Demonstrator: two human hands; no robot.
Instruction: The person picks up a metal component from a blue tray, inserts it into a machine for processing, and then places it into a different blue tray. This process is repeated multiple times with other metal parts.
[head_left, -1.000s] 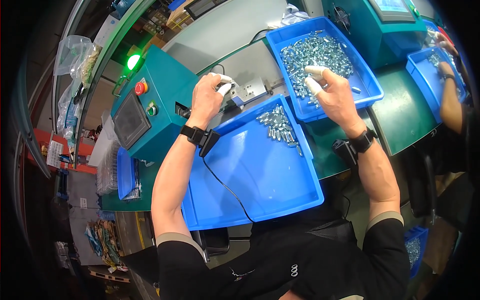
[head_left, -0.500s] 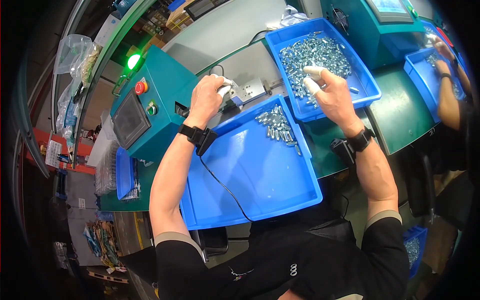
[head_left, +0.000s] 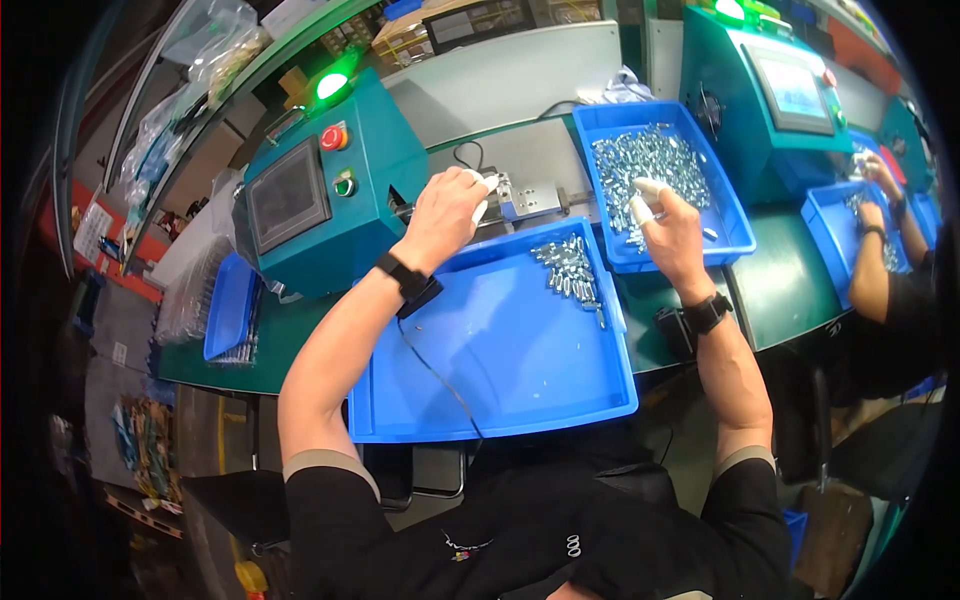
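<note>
My left hand (head_left: 450,212) reaches to a metal fixture (head_left: 532,200) beside the teal machine. Its white-covered fingertips are closed together at the fixture's left end; what they grip, if anything, is hidden. My right hand (head_left: 676,238) hovers over the near part of a blue tray (head_left: 736,238) heaped with small shiny metal cylinders (head_left: 655,165). Thumb and forefinger, both in white finger covers, are apart, and I see nothing between them. Closer to me stands a larger blue tray (head_left: 480,370), where a pile of similar metal cylinders (head_left: 568,268) lies in the far right corner.
At the left stands the teal machine (head_left: 375,165) with a dark screen, red button and lit green lamp. A cable (head_left: 445,370) hangs from my left wrist across the large tray. Another teal machine (head_left: 745,130) and a co-worker's hands (head_left: 875,190) over a blue tray are at the right.
The whole view has shifted and turned slightly, showing more of the right-hand machine. Both hands stay at about the same places, left at the fixture and right over the heaped tray.
</note>
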